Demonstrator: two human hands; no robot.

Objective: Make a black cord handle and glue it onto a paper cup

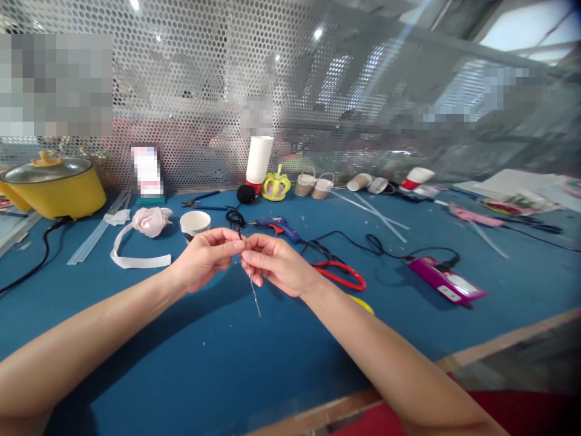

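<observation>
Above the blue tabletop, my left hand (212,253) and my right hand (278,261) meet at the fingertips. Both are closed in a pinch on a thin, silvery, twisted strand (255,295). Its lower end hangs below my right fingers, and a short dark piece sticks up above the fingertips. Whether it is wire or cord I cannot tell. Just behind my left hand stands a white paper cup (195,223), partly covered by that hand. A blue hot glue gun (279,226) lies behind my right hand. Red-handled scissors (347,275) are partly hidden by my right forearm.
A yellow electric pot (59,194) stands at the far left, near a pale fabric rose with white ribbon (152,223). Stacked paper cups (259,160), a yellow crown-shaped piece (276,184) and small baskets (313,184) line the back. A purple power strip (445,281) lies right, with trailing cables.
</observation>
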